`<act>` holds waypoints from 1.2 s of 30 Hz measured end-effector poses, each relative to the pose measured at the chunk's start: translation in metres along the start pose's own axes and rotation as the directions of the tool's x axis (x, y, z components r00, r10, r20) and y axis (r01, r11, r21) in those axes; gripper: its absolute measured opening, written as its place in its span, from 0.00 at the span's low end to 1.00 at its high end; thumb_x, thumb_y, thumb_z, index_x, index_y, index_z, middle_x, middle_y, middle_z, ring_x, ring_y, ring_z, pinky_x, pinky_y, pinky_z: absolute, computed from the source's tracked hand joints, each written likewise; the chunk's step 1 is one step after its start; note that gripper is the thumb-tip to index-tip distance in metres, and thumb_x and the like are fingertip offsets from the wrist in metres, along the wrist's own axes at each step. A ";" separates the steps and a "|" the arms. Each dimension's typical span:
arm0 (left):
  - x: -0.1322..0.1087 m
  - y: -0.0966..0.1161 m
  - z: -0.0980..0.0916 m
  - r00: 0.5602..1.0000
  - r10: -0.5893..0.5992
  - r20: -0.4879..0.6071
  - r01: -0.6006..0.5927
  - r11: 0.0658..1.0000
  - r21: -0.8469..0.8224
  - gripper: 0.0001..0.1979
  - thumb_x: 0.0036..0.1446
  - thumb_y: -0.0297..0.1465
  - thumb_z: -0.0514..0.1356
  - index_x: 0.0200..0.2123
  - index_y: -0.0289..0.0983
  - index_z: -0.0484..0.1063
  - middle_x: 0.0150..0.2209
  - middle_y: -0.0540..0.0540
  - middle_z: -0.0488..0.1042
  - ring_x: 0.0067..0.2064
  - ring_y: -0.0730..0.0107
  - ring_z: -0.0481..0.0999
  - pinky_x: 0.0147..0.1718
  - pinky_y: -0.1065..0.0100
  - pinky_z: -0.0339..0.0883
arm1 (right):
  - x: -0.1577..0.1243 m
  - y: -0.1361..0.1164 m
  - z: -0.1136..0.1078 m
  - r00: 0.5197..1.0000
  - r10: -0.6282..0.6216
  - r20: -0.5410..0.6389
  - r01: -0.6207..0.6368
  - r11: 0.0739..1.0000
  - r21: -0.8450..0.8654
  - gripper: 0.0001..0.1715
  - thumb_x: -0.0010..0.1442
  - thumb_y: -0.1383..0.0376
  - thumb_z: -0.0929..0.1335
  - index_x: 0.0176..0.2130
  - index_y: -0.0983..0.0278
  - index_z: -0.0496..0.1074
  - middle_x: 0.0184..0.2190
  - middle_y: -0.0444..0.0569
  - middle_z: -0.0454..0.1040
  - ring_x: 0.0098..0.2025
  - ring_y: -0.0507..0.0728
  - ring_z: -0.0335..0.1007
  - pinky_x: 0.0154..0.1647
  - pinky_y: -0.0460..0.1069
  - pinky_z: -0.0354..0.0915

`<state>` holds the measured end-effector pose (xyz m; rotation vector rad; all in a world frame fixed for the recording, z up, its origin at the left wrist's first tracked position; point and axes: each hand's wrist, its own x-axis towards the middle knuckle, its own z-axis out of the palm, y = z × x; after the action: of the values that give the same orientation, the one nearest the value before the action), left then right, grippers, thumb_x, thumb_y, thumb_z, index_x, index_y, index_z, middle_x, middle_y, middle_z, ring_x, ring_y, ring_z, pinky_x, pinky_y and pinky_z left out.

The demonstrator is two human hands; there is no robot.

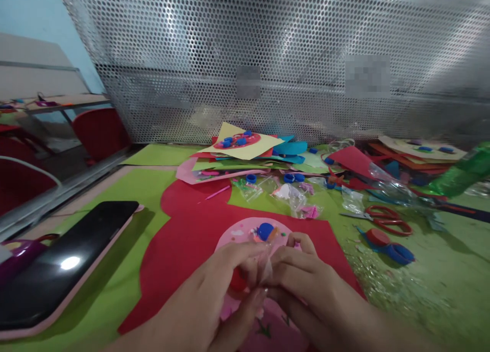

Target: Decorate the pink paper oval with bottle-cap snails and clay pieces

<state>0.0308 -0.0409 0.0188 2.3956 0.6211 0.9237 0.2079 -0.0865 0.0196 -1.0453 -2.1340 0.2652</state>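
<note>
Head: hands (218, 278) (312, 278) pinch plastic (265, 266), apparently.

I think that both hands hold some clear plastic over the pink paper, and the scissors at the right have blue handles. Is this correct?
Not fully: the head view shows the scissors with red handles, not blue. The left hand and right hand do hold clear plastic over the pink paper.

Green-covered table (451, 262) with red paper (179, 250), a phone (69, 260), red-handled scissors (373, 218) and loose glitter (377, 285) on top
</note>
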 end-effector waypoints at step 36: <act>-0.007 -0.004 -0.006 0.924 0.378 -0.056 -0.292 0.793 0.535 0.15 0.54 0.21 0.52 0.46 0.29 0.62 0.35 0.43 0.75 0.39 0.66 0.73 0.38 0.67 0.70 | -0.006 -0.003 0.005 0.983 -0.154 -0.097 0.115 0.940 -0.322 0.13 0.60 0.71 0.59 0.27 0.64 0.66 0.21 0.41 0.71 0.24 0.50 0.62 0.50 0.54 0.49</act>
<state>0.0214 -0.0403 0.0170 3.0113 0.5626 1.2351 0.2053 -0.0925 0.0141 -1.0544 -2.1686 -0.2094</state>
